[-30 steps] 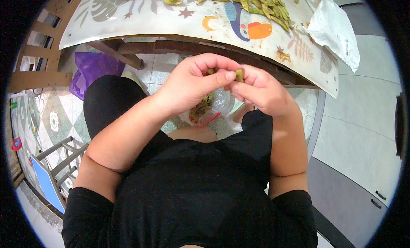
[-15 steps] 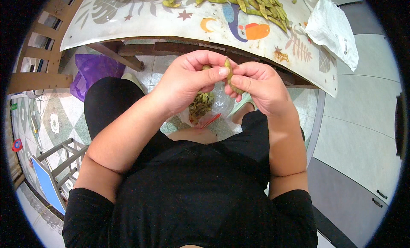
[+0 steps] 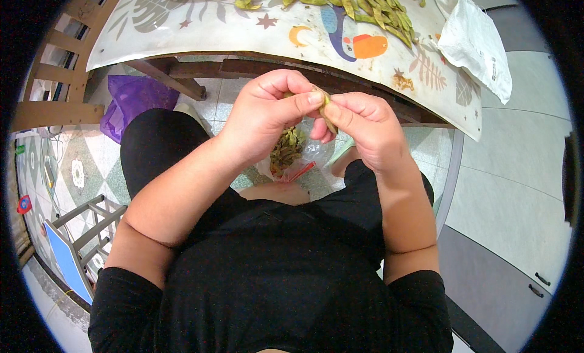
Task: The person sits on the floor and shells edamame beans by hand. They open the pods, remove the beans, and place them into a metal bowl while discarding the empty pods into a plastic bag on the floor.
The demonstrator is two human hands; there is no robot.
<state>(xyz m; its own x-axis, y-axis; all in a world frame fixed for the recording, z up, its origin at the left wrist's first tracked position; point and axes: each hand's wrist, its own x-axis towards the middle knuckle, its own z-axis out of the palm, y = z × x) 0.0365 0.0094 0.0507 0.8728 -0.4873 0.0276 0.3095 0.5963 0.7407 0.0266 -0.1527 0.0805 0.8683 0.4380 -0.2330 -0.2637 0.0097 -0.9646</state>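
A green soybean pod (image 3: 327,102) is pinched between my two hands, just in front of the table edge. My left hand (image 3: 271,107) is closed, its thumb and forefinger on the pod's upper end. My right hand (image 3: 368,128) grips the same pod from the other side, thumb pressed along it; the fingers partly cover it. Below them, between my legs, a clear plastic bag (image 3: 316,149) with a red strip holds a heap of brownish-green pods and shells (image 3: 287,151). More green pods (image 3: 380,9) lie piled on the table.
The table (image 3: 225,40) ahead has a patterned cover. At its right corner hangs a white bag (image 3: 477,46). To the left are a purple plastic bag (image 3: 137,103), a wooden chair (image 3: 58,114) and a stool (image 3: 85,237) with a blue top. Grey-fronted cabinets (image 3: 505,262) stand on the right.
My fingertips have drawn closer together over the pod, and its tip no longer sticks up above them. My right hand has shifted slightly left.
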